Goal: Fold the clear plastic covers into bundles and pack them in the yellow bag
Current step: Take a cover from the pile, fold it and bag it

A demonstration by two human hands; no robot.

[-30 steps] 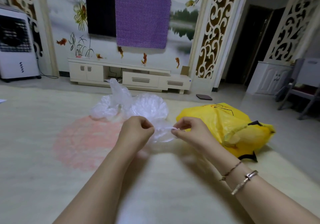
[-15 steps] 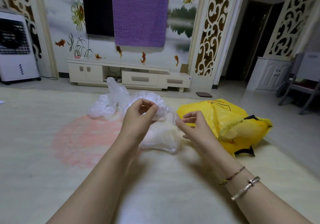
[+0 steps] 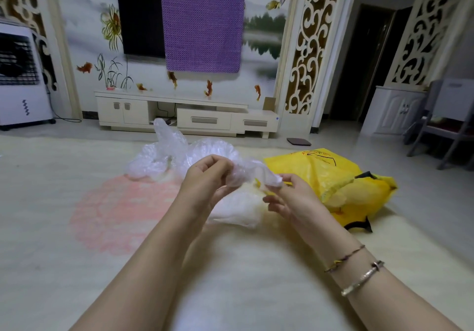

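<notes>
- The clear plastic cover (image 3: 246,177) is held up between both hands, above the pale carpet (image 3: 230,279) and just left of the yellow bag (image 3: 333,177); its lower part hangs down as a crumpled white sheet that reaches the carpet.
- The left hand (image 3: 207,177) is seen with its fingers curled round one end of the cover, which is gripped there.
- The right hand (image 3: 289,197) is seen with thumb and forefinger pinched on the other end; the other fingers are loosely bent below.
- Black printed lines are seen on top of the yellow bag, but the writing is too small to be read.
- No other brand or label can be read anywhere.
- A heap of more clear covers (image 3: 164,159) is laid on the carpet behind the hands, partly hidden by the left hand; how many are in it cannot be told.
- The inside of the yellow bag cannot be seen; black handles (image 3: 359,225) are shown at its near edge.
- Two bracelets (image 3: 359,274) are worn on the right wrist.
- A pink round pattern (image 3: 115,212) is seen on the carpet at the left.
- Behind, a white low cabinet (image 3: 184,115) is placed under a dark screen (image 3: 139,15), half covered by a purple cloth (image 3: 202,28).
- A white fan unit (image 3: 21,74) is cut off at the left edge, and a grey chair (image 3: 446,125) at the right edge.
</notes>
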